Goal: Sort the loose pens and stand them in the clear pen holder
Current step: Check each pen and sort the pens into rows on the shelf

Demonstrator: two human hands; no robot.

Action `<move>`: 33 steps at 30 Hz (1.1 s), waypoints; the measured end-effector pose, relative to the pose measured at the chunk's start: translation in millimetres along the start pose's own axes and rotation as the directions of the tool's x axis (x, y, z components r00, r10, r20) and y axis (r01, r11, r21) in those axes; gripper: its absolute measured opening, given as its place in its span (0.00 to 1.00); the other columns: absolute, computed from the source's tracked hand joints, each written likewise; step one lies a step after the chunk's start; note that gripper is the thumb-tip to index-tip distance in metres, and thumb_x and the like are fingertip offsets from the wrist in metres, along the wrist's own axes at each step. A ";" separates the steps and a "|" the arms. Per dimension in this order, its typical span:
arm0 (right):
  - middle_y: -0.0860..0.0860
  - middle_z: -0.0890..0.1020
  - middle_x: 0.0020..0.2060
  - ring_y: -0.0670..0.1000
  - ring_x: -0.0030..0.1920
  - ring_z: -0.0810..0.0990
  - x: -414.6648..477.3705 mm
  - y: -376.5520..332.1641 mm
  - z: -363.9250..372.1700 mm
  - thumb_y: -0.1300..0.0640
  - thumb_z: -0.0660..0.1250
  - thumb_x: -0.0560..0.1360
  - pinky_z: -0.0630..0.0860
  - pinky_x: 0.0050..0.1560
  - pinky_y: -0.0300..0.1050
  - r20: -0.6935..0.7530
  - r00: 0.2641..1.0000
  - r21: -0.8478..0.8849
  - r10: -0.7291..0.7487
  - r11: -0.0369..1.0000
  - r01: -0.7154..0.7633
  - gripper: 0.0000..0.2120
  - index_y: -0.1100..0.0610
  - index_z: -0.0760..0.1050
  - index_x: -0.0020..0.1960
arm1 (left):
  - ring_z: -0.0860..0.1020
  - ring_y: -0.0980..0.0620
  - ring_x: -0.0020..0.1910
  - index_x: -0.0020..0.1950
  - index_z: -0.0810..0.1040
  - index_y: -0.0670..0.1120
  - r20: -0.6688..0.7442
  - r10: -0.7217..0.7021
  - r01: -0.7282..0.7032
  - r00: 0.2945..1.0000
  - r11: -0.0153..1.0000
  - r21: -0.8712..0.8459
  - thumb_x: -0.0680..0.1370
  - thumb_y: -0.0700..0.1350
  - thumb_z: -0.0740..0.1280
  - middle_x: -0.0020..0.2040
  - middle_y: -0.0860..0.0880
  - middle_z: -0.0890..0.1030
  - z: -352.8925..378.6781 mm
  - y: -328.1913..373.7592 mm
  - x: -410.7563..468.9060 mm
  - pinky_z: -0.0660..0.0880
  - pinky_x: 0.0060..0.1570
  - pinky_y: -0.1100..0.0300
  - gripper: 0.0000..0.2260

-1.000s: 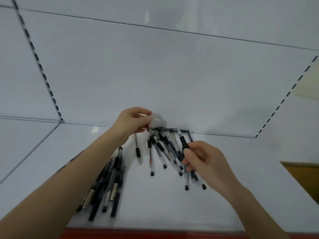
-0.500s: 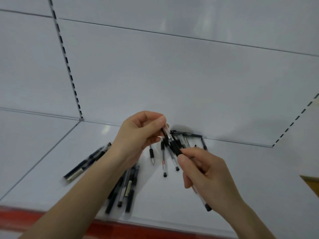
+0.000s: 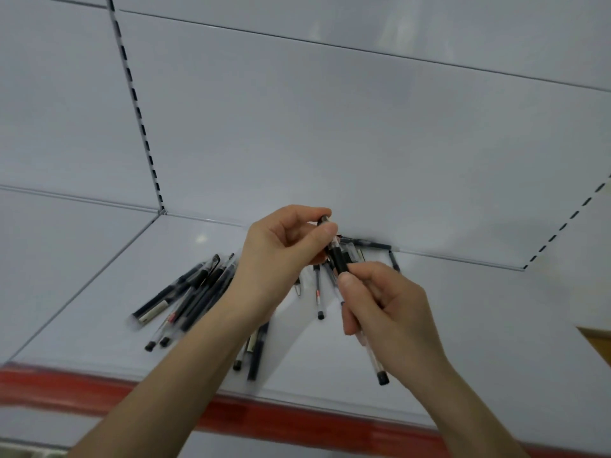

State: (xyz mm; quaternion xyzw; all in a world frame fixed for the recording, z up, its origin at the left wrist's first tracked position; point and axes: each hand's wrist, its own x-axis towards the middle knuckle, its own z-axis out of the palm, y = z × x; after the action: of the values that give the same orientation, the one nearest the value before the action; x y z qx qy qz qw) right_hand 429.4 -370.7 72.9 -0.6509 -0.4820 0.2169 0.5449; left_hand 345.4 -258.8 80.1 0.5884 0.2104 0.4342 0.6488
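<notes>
You hold one clear pen (image 3: 339, 263) with a black grip up off the shelf (image 3: 469, 328), between both hands. Its long axis runs on a diagonal: dark far end up-left, black end plug down-right, towards you.

Your left hand (image 3: 282, 256) pinches the far end between thumb and forefinger; the other fingers are curled in. Your right hand (image 3: 385, 312) is wrapped round the barrel, thumb pressed on the near end of the black grip. The clear barrel sticks out below that hand.

The other pens lie flat on the white shelf:
- The left pile (image 3: 195, 289) is a loose fan. Its axes run near-left to far-right, and the far ends are hidden by your left wrist.
- A few more pens (image 3: 254, 353) poke out on the near side of your left forearm, pointing mostly near-far.
- A slim clear pen (image 3: 318, 294) lies between your hands, nearly straight near-far, with its black plug at the near end.
- A dark pen (image 3: 368, 243) lies left-right along the foot of the back panel (image 3: 330, 127), just past your fingertips. The pens beside it are partly hidden, so you can't count them.

A red strip (image 3: 99, 388) edges the near side of the shelf. A slotted upright (image 3: 139, 107) runs up the back panel on the left.
</notes>
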 end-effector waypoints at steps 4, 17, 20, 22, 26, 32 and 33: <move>0.48 0.82 0.29 0.43 0.26 0.76 15.0 9.1 -4.6 0.54 0.61 0.77 0.73 0.30 0.33 0.125 0.991 -0.152 0.055 0.988 -0.035 0.07 0.48 0.76 0.42 | 0.79 0.55 0.30 0.49 0.80 0.43 -0.055 -0.038 0.043 0.998 0.993 0.108 0.74 0.37 0.68 0.30 0.49 0.81 -16.3 -5.1 6.0 0.79 0.37 0.62 0.06; 0.51 0.62 0.21 0.50 0.23 0.61 66.1 57.6 19.8 0.57 0.66 0.72 0.59 0.28 0.42 0.209 0.947 -0.748 0.243 0.663 -0.006 0.21 0.60 0.61 0.25 | 0.76 0.44 0.53 0.60 0.77 0.45 -0.132 -0.012 0.128 0.991 0.351 0.928 0.77 0.46 0.62 0.53 0.44 0.80 -79.9 -42.1 34.7 0.70 0.53 0.56 0.13; 0.50 0.60 0.19 0.49 0.21 0.58 65.9 60.1 20.8 0.62 0.63 0.72 0.57 0.26 0.42 0.208 0.949 -0.762 0.239 0.648 0.004 0.22 0.57 0.58 0.24 | 0.75 0.43 0.53 0.61 0.76 0.45 -0.130 -0.001 0.125 0.992 0.276 0.953 0.78 0.49 0.62 0.55 0.43 0.78 -81.1 -45.9 32.7 0.69 0.51 0.55 0.14; 0.51 0.63 0.19 0.49 0.21 0.59 61.5 60.7 16.9 0.61 0.62 0.73 0.59 0.26 0.41 0.166 0.965 -0.684 0.205 0.729 -0.037 0.19 0.58 0.62 0.25 | 0.77 0.45 0.48 0.54 0.79 0.43 -0.110 0.093 0.072 0.990 0.346 0.936 0.78 0.48 0.62 0.48 0.45 0.80 -75.8 -46.0 28.2 0.71 0.48 0.56 0.11; 0.42 0.77 0.23 0.45 0.28 0.76 42.9 47.9 16.5 0.55 0.66 0.74 0.76 0.35 0.41 0.166 0.973 -0.387 0.158 0.918 -0.083 0.06 0.50 0.74 0.38 | 0.82 0.52 0.36 0.41 0.81 0.43 -0.064 -0.059 0.087 0.996 0.743 0.663 0.76 0.47 0.66 0.37 0.46 0.83 -49.9 -43.9 16.8 0.77 0.41 0.58 0.09; 0.47 0.81 0.35 0.40 0.32 0.79 47.9 42.0 8.9 0.53 0.65 0.75 0.74 0.35 0.34 0.320 0.933 -0.365 0.164 0.930 -0.038 0.03 0.51 0.76 0.44 | 0.81 0.53 0.30 0.40 0.79 0.39 -0.109 -0.205 0.225 0.973 0.948 0.225 0.76 0.40 0.66 0.31 0.47 0.82 -34.3 -44.2 6.7 0.79 0.36 0.57 0.07; 0.46 0.81 0.34 0.39 0.32 0.78 56.5 45.8 5.0 0.54 0.65 0.75 0.73 0.34 0.32 0.274 0.949 -0.378 0.154 0.925 -0.041 0.04 0.51 0.76 0.42 | 0.81 0.52 0.29 0.40 0.79 0.40 -0.139 -0.203 0.228 0.969 0.952 0.202 0.76 0.40 0.66 0.30 0.48 0.82 -37.5 -43.2 6.4 0.79 0.37 0.55 0.06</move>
State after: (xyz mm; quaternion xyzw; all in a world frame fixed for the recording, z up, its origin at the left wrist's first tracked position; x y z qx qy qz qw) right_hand 468.3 -316.7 43.0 -0.7244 -0.5573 0.2459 0.3227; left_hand 333.0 -228.8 32.5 0.6026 0.3571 0.3690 0.6109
